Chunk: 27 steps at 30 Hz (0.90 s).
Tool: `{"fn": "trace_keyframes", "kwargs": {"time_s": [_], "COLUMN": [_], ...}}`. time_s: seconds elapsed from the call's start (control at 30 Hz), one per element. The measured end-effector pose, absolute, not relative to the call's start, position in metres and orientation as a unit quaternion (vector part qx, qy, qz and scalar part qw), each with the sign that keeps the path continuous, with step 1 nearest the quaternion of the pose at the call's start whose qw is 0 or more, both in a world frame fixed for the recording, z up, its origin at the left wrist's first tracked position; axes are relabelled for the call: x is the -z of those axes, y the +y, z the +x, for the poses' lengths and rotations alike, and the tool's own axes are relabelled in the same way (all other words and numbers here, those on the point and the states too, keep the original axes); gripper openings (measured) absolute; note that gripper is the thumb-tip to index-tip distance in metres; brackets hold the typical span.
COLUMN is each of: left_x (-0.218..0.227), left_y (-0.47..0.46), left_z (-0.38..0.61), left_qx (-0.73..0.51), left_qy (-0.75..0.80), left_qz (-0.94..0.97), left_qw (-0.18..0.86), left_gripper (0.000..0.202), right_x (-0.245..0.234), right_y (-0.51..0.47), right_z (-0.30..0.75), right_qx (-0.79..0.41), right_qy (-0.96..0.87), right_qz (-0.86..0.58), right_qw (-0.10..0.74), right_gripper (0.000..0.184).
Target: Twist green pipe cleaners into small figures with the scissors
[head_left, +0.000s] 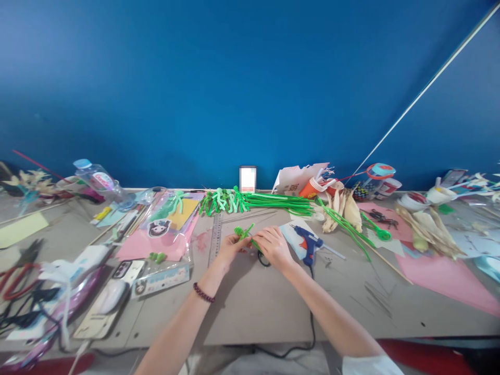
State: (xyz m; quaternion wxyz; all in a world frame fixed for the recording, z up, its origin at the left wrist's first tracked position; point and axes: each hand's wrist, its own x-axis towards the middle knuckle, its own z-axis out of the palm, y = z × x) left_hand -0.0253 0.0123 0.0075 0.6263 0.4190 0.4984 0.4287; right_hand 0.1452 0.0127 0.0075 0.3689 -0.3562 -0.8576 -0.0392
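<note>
Above the middle of the table, my left hand [233,247] pinches a small bright-green twisted pipe cleaner [242,232] that has short ends sticking up. Close beside it, my right hand [274,247] has its fingers bent together around the other end of that green piece. Under the right fingers shows a black ring [264,259], partly covered by the hand. Just right of that hand lies a blue glue gun [310,244], its cord running off the front edge. Behind both hands is a bundle of straight green pipe cleaners [279,201], with several twisted green pipe-cleaner pieces [222,200] at its left.
A metal ruler [215,237] lies left of my hands. Farther left are a plastic bag [172,234], a phone with a white mouse [111,297], and red-handled pliers [21,273]. Dried husks [344,211], pink paper [445,278] and thin wires [378,299] lie at right.
</note>
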Motion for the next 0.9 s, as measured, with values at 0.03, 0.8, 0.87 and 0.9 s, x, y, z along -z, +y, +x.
{"fn": "trace_keyframes", "kwargs": {"time_s": [0.03, 0.8, 0.87, 0.9], "left_x": [-0.008, -0.003, -0.003, -0.003], "left_y": [0.012, 0.016, 0.014, 0.013], "left_z": [-0.026, -0.024, -0.022, -0.020], "left_qx": [-0.423, -0.515, -0.504, -0.499], "left_qy": [0.495, 0.412, 0.412, 0.411], "left_qz": [0.428, 0.254, 0.267, 0.274], "left_qw": [0.628, 0.708, 0.710, 0.712], "left_gripper": [0.029, 0.021, 0.020, 0.020], "right_x": [-0.008, -0.010, -0.007, -0.005], "right_y": [0.013, 0.008, 0.009, 0.009], "right_z": [0.147, 0.139, 0.138, 0.138], "right_qx": [0.038, -0.141, -0.087, -0.064], "right_qy": [-0.861, -0.767, -0.793, -0.805], "right_qz": [-0.350, -0.438, -0.440, -0.440], "right_qw": [0.366, 0.447, 0.411, 0.393], "right_gripper": [0.022, 0.015, 0.017, 0.019]}}
